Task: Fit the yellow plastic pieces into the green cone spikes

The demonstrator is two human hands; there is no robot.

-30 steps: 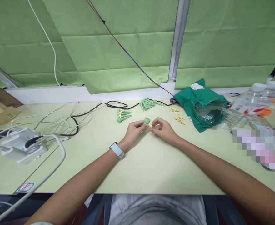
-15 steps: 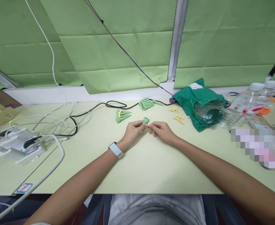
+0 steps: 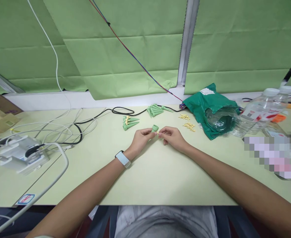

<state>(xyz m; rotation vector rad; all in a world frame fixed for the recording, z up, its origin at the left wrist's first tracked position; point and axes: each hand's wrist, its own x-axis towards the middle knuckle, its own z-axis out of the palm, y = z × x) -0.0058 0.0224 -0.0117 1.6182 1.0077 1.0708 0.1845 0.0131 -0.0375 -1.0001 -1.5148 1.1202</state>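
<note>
My left hand [image 3: 142,139] is closed on a green plastic spike [image 3: 154,127], its wide hollow end pointing up and away. Most of the spike is hidden by the fingers. Against its side my right hand [image 3: 171,137] pinches a tiny yellow piece [image 3: 157,133], almost covered by the fingertips. Beyond my left hand lies a row of green spikes with yellow pieces on them [image 3: 129,122]. Behind both hands is a pile of plain green spikes [image 3: 155,109]. Loose yellow pieces lie in two small heaps, a back heap [image 3: 184,117] and a front heap [image 3: 189,126].
A torn green bag [image 3: 200,114] stands right of the heaps, beside clear plastic bottles [image 3: 257,110]. White cables and a power strip [image 3: 23,153] spread over the left side. A black cable [image 3: 122,110] runs along the back. A cardboard box [image 3: 1,120] sits far left.
My right hand has shifted slightly and its fingers have closed in nearer the spike. My left hand stays in place, with the spike barely turned.
</note>
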